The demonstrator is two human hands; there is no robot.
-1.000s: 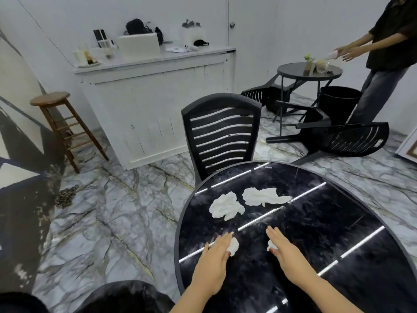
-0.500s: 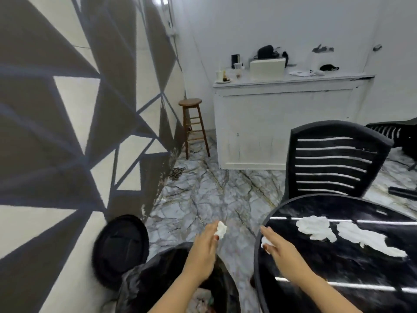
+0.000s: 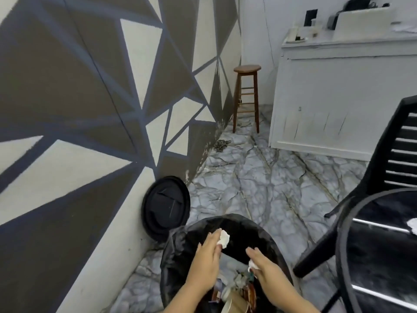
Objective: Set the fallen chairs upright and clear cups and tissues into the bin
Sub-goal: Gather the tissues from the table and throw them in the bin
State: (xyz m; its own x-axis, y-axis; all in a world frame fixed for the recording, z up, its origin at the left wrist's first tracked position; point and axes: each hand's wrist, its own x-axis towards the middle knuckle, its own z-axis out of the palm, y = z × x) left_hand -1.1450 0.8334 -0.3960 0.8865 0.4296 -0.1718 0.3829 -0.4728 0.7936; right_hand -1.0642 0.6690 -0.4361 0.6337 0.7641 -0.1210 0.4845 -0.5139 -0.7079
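A black bin (image 3: 178,249) lined with a black bag stands on the floor below me, with cups and rubbish inside. My left hand (image 3: 206,262) is over its opening and pinches a crumpled white tissue (image 3: 223,238). My right hand (image 3: 265,268) is also over the bin, closed on a smaller white tissue (image 3: 253,265). At the right stands the round black table (image 3: 372,245), with the edge of another tissue (image 3: 413,224) on it. A black slatted chair (image 3: 388,154) stands upright behind the table.
The bin's round black lid (image 3: 165,207) leans against the patterned wall at left. A wooden stool (image 3: 247,98) stands in the far corner beside a white counter (image 3: 338,98). A chain (image 3: 221,144) lies on the marble floor by the wall.
My view swung left and down from the table to the bin. Both hands carried their tissues from the tabletop to above the bin's opening.
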